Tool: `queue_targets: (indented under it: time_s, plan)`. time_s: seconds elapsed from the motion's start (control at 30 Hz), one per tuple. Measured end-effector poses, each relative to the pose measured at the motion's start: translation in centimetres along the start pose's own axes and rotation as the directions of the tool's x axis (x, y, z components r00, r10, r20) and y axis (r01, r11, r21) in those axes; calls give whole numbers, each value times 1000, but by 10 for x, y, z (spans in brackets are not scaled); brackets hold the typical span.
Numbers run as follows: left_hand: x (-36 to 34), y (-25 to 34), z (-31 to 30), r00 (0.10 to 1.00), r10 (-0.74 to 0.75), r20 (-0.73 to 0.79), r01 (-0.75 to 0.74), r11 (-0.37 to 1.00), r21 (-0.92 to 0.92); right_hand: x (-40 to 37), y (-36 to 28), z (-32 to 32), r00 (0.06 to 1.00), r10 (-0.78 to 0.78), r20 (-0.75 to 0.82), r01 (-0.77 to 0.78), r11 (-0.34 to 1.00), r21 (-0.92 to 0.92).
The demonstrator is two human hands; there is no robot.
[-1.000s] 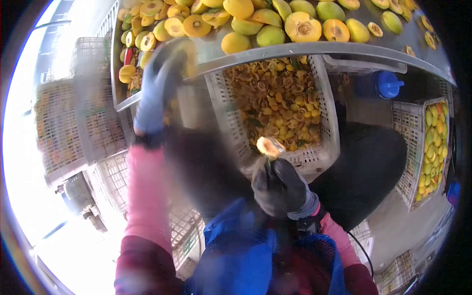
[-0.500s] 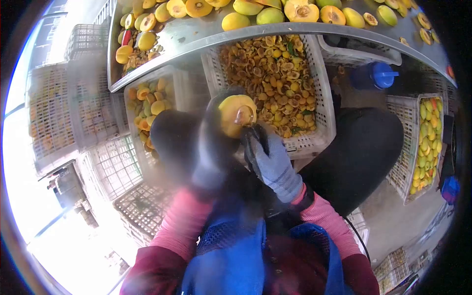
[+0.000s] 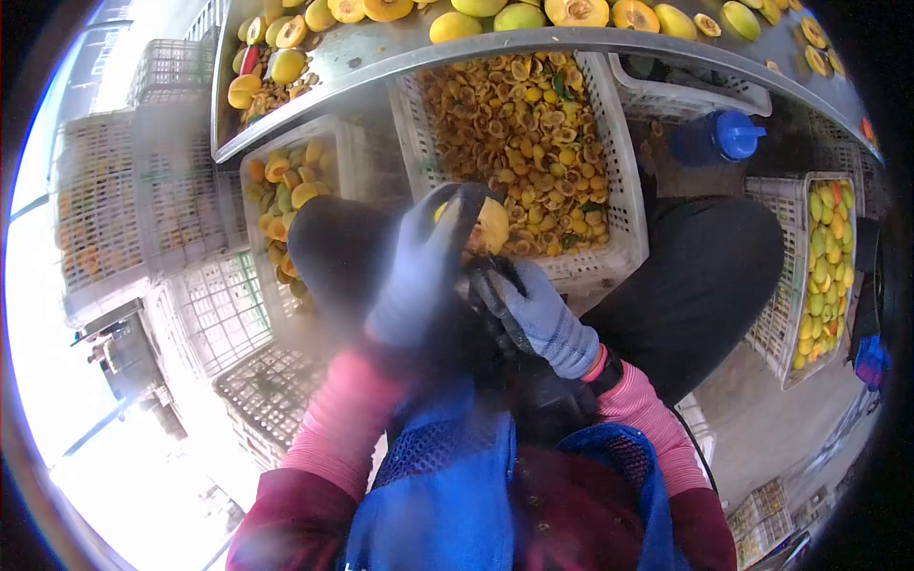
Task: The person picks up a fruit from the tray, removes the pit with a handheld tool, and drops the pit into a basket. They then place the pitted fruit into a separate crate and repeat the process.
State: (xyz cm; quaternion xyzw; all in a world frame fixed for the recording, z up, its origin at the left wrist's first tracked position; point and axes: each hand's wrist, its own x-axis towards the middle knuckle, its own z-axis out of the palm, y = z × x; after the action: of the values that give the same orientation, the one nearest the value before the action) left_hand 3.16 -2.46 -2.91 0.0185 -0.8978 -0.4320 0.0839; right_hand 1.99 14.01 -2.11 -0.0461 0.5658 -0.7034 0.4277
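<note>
My left hand, in a grey glove with dark fingers and blurred by motion, is wrapped round a yellow peach. Part of its cut side shows past the dark fingertips. Just below it, my right hand, gloved the same way, has its fingers bent together close to the fruit's lower edge. What lies between those fingers is hidden. Both hands are over my lap, in front of a white crate full of brown and yellow fruit scraps.
A metal table with whole and halved fruit runs across the top. A crate of cut fruit stands left of my knee. To the right are a blue jug and a crate of yellow-green fruit. Stacked crates stand far left.
My left hand has turned over the peach, so its fingers now cover much of it and the cut face points away. My right hand has shifted slightly down and right.
</note>
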Motion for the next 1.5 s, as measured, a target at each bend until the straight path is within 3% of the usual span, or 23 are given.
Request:
queue_targets:
  time_s: [0.07, 0.17, 0.23, 0.27, 0.37, 0.4, 0.43, 0.47, 0.53, 0.6, 0.67, 0.73, 0.77, 0.83, 0.87, 1.0, 1.17, 1.23, 1.3, 1.33, 1.43, 1.47, 1.5]
  plan:
    - [3, 9, -1, 1000, -1, 14, 1, 998, -68, -4, -2, 7, 997, 79, 6, -75, 921, 382]
    - [6, 28, -3, 980, -186, 76, 199, 948, -248, -10, -23, -2, 867, 295, 402, -488, 668, 562]
    - [14, 40, -7, 932, -331, 144, 361, 878, -314, -9, -21, -4, 812, 240, 532, -565, 551, 615]
    - [8, 29, -4, 979, -172, 110, 194, 953, -234, -9, -19, -3, 780, 205, 591, -605, 488, 629]
    - [10, 31, 0, 991, -130, 44, 137, 911, -389, 0, 2, 2, 633, -134, 763, -764, 51, 643]
    - [8, 29, 6, 885, -421, 198, 415, 523, -744, 3, 5, 2, 617, -215, 757, -758, 100, 645]
    - [4, 28, 13, 695, -555, 458, 517, -56, -854, 5, 2, 4, 595, -292, 749, -747, 142, 649]
    - [2, 27, 19, 786, -485, 383, 444, 11, -896, 7, 1, 5, 566, -366, 739, -734, 185, 654]
    - [-7, 39, 6, 729, -673, 127, 408, 277, -870, 10, 0, 2, 655, -313, 688, -668, 185, 721]
    - [-10, 33, -17, 794, -398, -458, 310, 915, -258, 10, 6, -6, 771, -170, 613, -583, 199, 788]
    - [-15, 2, -71, 697, -208, -687, 147, 978, -147, 4, 9, -8, 848, 168, 503, -530, 302, 793]
    - [-22, -34, -146, 687, -492, -535, 356, 869, -343, 6, 8, -9, 841, 344, 417, -534, 407, 742]
    - [-25, -48, -176, 764, -449, -463, 564, 813, 144, 8, 2, -8, 843, 363, 398, -533, 453, 715]
    - [-15, -47, -195, 697, -609, -378, 617, 243, 748, 10, -12, -7, 847, 403, 346, -525, 535, 662]
    - [-4, -47, -191, 861, -282, -423, 507, 415, 755, 12, -8, -6, 847, 432, 311, -515, 517, 684]
    - [108, -37, -185, 905, -219, -365, 397, 743, 538, 21, -8, -4, 864, 453, 219, -480, 611, 630]
    - [228, -167, -205, 887, -449, -105, 257, 292, 921, 27, 1, -4, 933, 360, -10, -309, 814, 492]
    - [254, -181, -219, 747, -522, 411, -436, 81, 896, 30, -3, -3, 908, 418, -27, -337, 768, 544]
    - [238, -166, -215, 858, -421, 296, 113, 716, 689, 32, -10, -4, 899, 437, -17, -337, 718, 610]
    - [222, -144, -206, 822, -541, 177, 469, 820, 329, 31, -12, -6, 914, 406, -18, -307, 719, 624]
    - [153, -39, -151, 919, -390, 55, 388, 871, -301, 30, -22, -7, 974, 207, -92, -120, 814, 568]
    - [132, -38, -145, 941, -326, 88, 337, 889, -311, 28, -26, -6, 985, 124, -118, -44, 850, 525]
    - [111, -21, -130, 988, -140, 61, 143, 989, -45, 26, -34, -7, 993, 114, -15, -84, 812, 578]
